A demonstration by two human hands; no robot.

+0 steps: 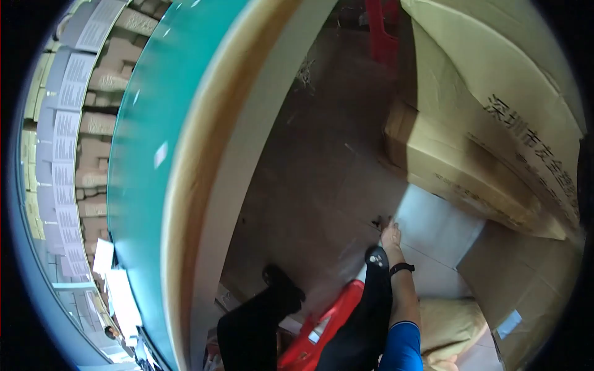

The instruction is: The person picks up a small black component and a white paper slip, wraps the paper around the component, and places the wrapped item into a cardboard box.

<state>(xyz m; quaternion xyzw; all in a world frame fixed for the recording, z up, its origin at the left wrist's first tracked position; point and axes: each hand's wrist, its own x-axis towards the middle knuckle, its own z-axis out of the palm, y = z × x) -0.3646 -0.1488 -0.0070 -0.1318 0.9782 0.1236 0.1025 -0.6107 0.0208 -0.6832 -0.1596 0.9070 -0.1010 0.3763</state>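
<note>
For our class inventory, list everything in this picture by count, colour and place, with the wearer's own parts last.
Table: one, green top, pale edge, left
Grey packages: several, white-labelled, far left
Brown packaging: several pieces, beside the packages
White sheets: at least two, lower left
Red plastic pieces: two, top centre and between the legs
Cardboard: several panels, tan and brown, right
Yellowish bundle: one, lower right
Tiled floor: one, greyish, centre
Small object: one, dark, near the fingertips
Wristband: one, black, right wrist
Blue sleeve: one, lower centre
Legs: two, black-clothed, bottom
Right hand: one, bare, low over the floor
</note>
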